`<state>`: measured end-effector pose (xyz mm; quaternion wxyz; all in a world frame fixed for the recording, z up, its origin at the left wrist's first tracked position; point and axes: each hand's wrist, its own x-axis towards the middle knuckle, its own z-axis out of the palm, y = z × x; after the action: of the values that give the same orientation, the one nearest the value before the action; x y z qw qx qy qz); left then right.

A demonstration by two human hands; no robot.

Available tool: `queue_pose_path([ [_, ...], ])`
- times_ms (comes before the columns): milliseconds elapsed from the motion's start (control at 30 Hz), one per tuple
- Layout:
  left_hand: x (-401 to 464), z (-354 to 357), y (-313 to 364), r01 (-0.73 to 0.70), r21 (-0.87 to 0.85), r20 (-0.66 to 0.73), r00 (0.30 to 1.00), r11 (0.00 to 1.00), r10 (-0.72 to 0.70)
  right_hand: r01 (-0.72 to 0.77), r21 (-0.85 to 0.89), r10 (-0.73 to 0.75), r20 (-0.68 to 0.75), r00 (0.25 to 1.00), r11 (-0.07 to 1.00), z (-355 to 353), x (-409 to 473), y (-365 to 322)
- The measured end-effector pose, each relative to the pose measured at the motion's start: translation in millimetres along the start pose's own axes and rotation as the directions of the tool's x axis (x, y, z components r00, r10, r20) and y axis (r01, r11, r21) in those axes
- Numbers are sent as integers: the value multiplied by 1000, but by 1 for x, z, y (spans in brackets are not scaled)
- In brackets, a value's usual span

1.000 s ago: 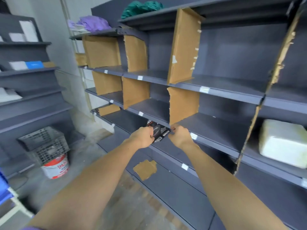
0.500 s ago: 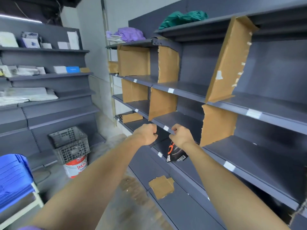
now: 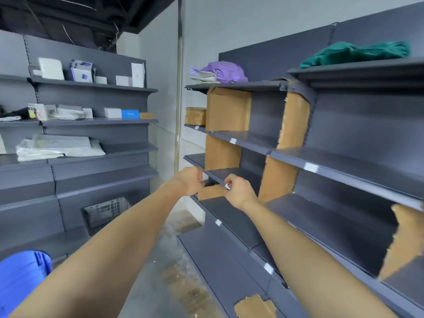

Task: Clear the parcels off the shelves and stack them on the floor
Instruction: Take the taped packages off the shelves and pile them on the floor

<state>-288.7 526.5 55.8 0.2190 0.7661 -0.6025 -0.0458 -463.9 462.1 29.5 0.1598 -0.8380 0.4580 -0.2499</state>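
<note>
Along the right wall, a tall dark grey metal shelving unit (image 3: 332, 161) runs toward the corner, its flat matte shelves split into bays by upright sheets of torn brown cardboard (image 3: 294, 120) with ragged edges. A second grey shelving unit (image 3: 91, 175) on the left wall carries the parcels: flat white plastic mailer bags (image 3: 59, 146) lying soft and crumpled on a middle shelf, and above them small white boxes (image 3: 50, 68) and a blue box (image 3: 130, 114), all rectangular and smooth. On top of the right unit lie a rumpled green cloth (image 3: 353, 53) and a purple cloth bundle (image 3: 223, 71). A small brown cardboard box (image 3: 195, 116) sits at the far end of a right-hand shelf. Lower down, a grey plastic mesh crate (image 3: 106, 211) stands on the concrete floor (image 3: 156, 283). Both bare arms reach forward to a shelf edge: the left hand (image 3: 190, 181) is curled into a loose fist and seems to hold nothing, and the right hand (image 3: 239, 191) has its fingers bent, pinching something small and white beside a cardboard scrap (image 3: 210, 192).
</note>
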Motion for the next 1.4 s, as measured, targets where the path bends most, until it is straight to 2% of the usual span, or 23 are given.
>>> queue_pose_path([
  [200,69,-36,-84,6,29,-33,999,1000,-5,35,-8,-35,5,999,999,47,89,-53],
  [333,120,-43,-132,-6,155,-14,1000,988,8,78,-6,-78,5,997,997,71,160,-67],
  [467,186,-41,-170,-22,242,6,1000,970,21,108,-18,-108,4,994,994,98,239,-65],
  [633,292,-46,-201,-49,307,-19,998,950,58,151,17,-150,-62,987,988,122,362,-57],
  [767,386,-55,-222,-46,385,37,999,922,34,150,-9,-150,-73,986,989,138,456,-48],
  [867,455,-60,-241,-28,301,-39,998,953,42,139,-61,-144,-99,985,988,150,520,-41],
  [1000,523,-45,-272,-74,336,26,997,939,69,112,-111,-126,-128,984,987,174,580,-41],
  [1167,625,-39,-304,-109,163,-103,987,981,126,92,-177,-124,-178,976,980,197,659,-46],
  [1267,690,-42,-320,-198,101,-213,953,975,216,38,-193,-95,-295,951,980,200,710,-48],
  [1400,773,-60,-330,-340,108,-309,882,934,357,-108,-178,2,-511,860,978,192,771,-59],
])
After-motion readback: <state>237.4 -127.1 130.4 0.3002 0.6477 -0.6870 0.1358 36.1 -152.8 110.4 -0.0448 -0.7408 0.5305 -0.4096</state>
